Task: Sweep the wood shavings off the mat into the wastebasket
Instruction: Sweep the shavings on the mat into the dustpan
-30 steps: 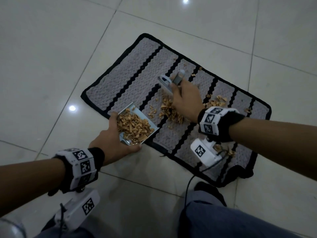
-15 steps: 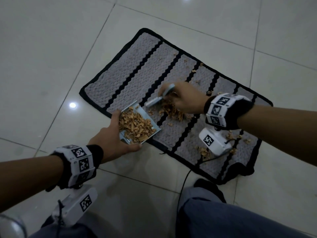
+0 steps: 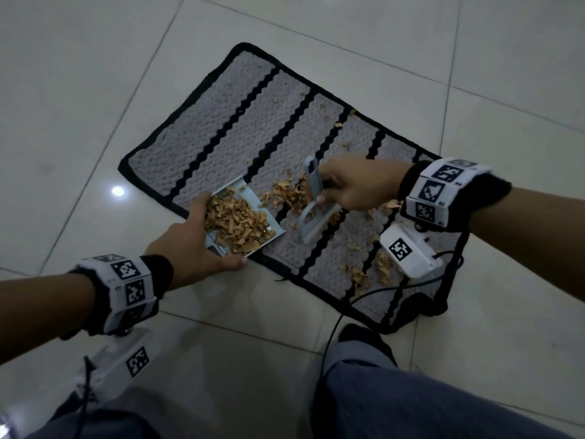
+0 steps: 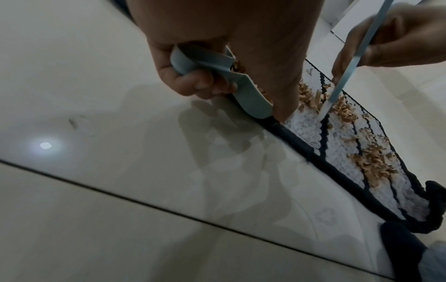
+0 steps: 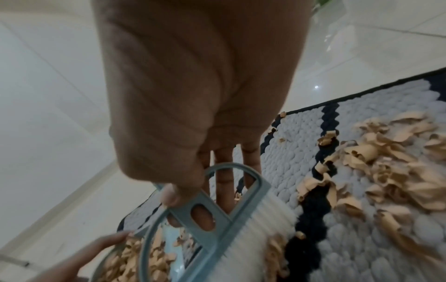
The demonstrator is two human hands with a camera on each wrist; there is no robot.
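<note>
A grey mat (image 3: pixel 221 137) with black stripes lies on the tiled floor. My left hand (image 3: pixel 196 248) grips the handle of a small blue dustpan (image 3: pixel 248 196) set at the mat's near edge; the pan is heaped with wood shavings (image 3: pixel 235 221). My right hand (image 3: pixel 351 188) holds a blue hand brush (image 3: pixel 308 226) just right of the pan, bristles down on the mat. A loose pile of shavings (image 3: pixel 286 194) lies between brush and pan, and more shavings (image 3: pixel 364 270) lie near the mat's right end. The left wrist view shows my fingers (image 4: pixel 193 84) curled around the dustpan handle (image 4: pixel 200 63). No wastebasket is visible.
Pale glossy floor tiles (image 3: pixel 79 90) surround the mat. My knee in blue trousers (image 3: pixel 395 391) and a dark sock (image 3: pixel 361 339) sit at the mat's near right corner, where the mat's corner (image 3: pixel 437 302) is folded up. A black cable (image 3: pixel 342 315) trails across there.
My right hand drew the brush from the mat's far side toward the dustpan, dragging shavings along. The brush now stands beside the pan. The left hand and pan stayed put.
</note>
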